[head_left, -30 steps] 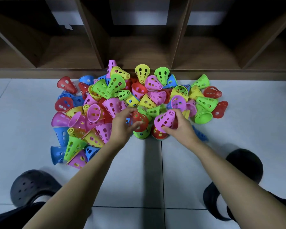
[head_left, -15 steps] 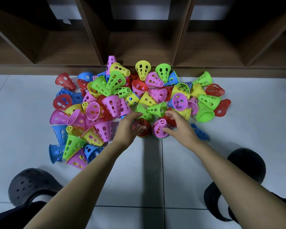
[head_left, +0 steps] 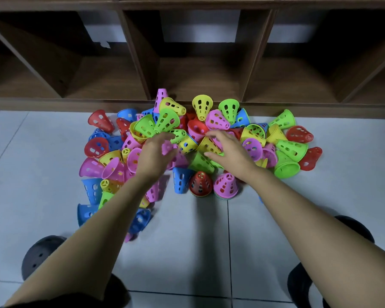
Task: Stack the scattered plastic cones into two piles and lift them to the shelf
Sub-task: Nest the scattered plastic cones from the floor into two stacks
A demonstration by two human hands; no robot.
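I can make out no writing or brand mark on anything from here. My left hand [head_left: 152, 155] has its fingers curled around a pink cone [head_left: 168, 148], which is blurred; the grip looks closed on it. My right hand [head_left: 228, 151] is spread, fingers apart, lying over the heap with its fingertips on a yellow cone [head_left: 206, 145] and its thumb against a green cone [head_left: 200, 162]; it grips nothing that I can see.

Just below the hands, at the near edge of the heap, two upright stacks stand side by side on the floor [head_left: 198, 241]: one topped by a red cone [head_left: 201, 184], the other by a pink one [head_left: 226, 185], each with coloured rims of more cones showing under it. A blue cone [head_left: 181, 180] stands just left of the red stack.

Around them the scattered cones [head_left: 253, 138] lie tumbled in pink, green, yellow, blue and red, reaching back to the foot of the wooden shelf [head_left: 142, 70]. My dark shoes [head_left: 40, 255] sit at the lower corners.
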